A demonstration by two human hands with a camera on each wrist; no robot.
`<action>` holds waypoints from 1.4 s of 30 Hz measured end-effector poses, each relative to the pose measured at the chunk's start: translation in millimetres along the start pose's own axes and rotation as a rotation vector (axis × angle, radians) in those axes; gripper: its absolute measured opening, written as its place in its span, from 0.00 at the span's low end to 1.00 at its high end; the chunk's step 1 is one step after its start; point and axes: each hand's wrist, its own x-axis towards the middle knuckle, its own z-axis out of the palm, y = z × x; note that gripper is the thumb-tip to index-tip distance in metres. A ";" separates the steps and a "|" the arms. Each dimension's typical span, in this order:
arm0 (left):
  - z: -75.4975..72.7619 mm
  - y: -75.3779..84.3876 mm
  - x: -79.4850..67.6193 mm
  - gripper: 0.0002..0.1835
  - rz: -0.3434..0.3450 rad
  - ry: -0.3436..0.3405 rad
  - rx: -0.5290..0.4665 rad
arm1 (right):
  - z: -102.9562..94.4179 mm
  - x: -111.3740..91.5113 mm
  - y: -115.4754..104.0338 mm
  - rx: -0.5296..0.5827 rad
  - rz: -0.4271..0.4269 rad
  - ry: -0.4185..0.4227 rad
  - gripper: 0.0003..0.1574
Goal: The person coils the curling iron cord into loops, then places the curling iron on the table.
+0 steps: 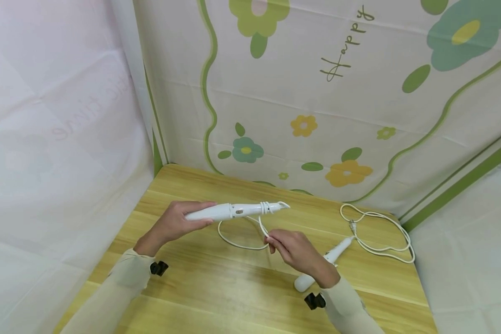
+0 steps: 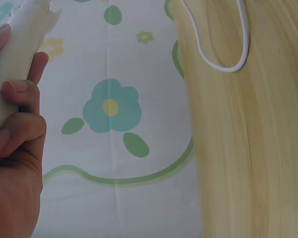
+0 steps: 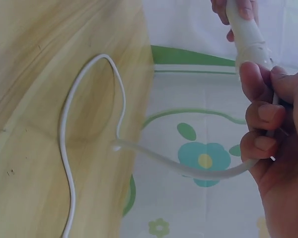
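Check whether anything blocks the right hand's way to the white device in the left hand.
Nothing visible blocks it. Only the cord, held by the right hand, spans the gap to the white device in the left hand. The second device lies on the table, outside that path.

A small, booth-like enclosure, whose wider setting cannot be told: a tall white fabric backdrop printed with blue-green and orange flowers and a cursive green "Happy" rises behind a flat, yellowish wood-grain tabletop, with whitish cloth sheets at left and right.
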 end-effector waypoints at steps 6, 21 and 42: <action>2.9 -2.8 1.9 0.28 0.211 0.030 0.141 | -2.8 2.2 -2.9 0.051 0.063 0.000 0.12; -5.7 5.8 11.8 0.24 0.391 0.168 0.343 | 4.0 -0.6 -12.4 0.177 0.288 0.030 0.13; -8.8 -3.6 8.8 0.24 0.344 0.209 0.394 | -4.0 -3.3 -8.5 0.044 0.159 0.143 0.12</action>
